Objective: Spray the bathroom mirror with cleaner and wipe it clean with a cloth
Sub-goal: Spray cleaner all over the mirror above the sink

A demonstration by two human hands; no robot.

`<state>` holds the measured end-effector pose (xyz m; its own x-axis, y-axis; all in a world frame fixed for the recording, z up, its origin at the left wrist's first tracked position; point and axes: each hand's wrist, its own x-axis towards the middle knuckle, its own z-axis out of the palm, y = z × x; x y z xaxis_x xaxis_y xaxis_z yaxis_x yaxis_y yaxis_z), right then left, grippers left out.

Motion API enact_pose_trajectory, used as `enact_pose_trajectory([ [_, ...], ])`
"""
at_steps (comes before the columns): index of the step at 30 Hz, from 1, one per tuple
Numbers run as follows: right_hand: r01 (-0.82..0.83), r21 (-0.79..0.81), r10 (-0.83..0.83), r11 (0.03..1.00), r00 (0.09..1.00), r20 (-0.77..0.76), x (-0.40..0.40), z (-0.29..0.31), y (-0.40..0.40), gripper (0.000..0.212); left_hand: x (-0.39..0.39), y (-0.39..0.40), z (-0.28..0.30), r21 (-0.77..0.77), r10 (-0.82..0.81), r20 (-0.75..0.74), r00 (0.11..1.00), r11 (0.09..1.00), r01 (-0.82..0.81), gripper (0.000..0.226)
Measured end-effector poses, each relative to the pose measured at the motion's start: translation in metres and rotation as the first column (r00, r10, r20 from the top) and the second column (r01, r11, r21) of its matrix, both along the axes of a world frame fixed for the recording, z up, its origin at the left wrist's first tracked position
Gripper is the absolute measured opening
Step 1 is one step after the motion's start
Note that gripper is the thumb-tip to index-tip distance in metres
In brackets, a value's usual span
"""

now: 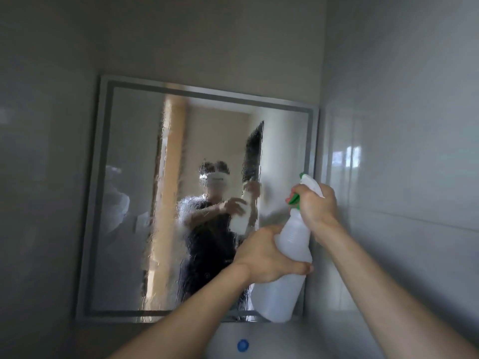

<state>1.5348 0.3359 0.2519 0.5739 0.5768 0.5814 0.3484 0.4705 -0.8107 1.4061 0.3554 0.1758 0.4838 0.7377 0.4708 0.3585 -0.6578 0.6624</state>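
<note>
Both hands, left hand (264, 255) and right hand (317, 206), fingers curled around spray bottle (293, 242), before wet mirror's (134, 203) right edge.

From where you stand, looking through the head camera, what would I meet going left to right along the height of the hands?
Grey wall → mirror, its glass wet with running drops → left hand gripping the bottle's body → white spray bottle → right hand on the green trigger → tiled side wall.
</note>
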Motion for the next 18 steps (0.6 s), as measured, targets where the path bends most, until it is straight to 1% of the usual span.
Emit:
enact_pose_trajectory([
  [2, 0.009, 0.028, -0.009, 1.000, 1.000, 0.007, 0.006, 0.008, -0.007, 0.013, 0.007, -0.002, 0.007, 0.027, 0.005, 0.011, 1.000, 1.000, -0.006, 0.073],
  [5, 0.014, 0.097, -0.014, 0.995, 1.000, 0.002, 0.015, 0.020, -0.019, 0.015, 0.019, -0.010, 0.018, 0.122, 0.035, 0.017, 0.999, 0.992, -0.037, 0.076],
  [8, 0.016, 0.128, -0.012, 0.992, 0.999, -0.033, 0.022, 0.034, -0.029, 0.020, 0.028, -0.017, 0.028, 0.182, 0.032, 0.044, 0.999, 0.982, -0.040, 0.077],
  [11, 0.019, 0.114, -0.014, 0.993, 0.999, -0.049, 0.027, 0.044, -0.036, 0.020, 0.031, -0.022, 0.036, 0.180, 0.002, 0.043, 0.999, 0.984, -0.009, 0.076],
  [15, 0.059, 0.116, -0.063, 0.991, 0.998, 0.027, 0.027, 0.051, -0.038, 0.019, 0.029, -0.022, 0.044, 0.145, -0.058, 0.086, 0.995, 0.988, 0.045, 0.069],
  [18, 0.043, 0.131, -0.053, 0.990, 0.996, 0.069, 0.024, 0.058, -0.039, 0.019, 0.026, -0.022, 0.049, 0.157, -0.071, 0.106, 0.992, 0.986, 0.054, 0.066],
])
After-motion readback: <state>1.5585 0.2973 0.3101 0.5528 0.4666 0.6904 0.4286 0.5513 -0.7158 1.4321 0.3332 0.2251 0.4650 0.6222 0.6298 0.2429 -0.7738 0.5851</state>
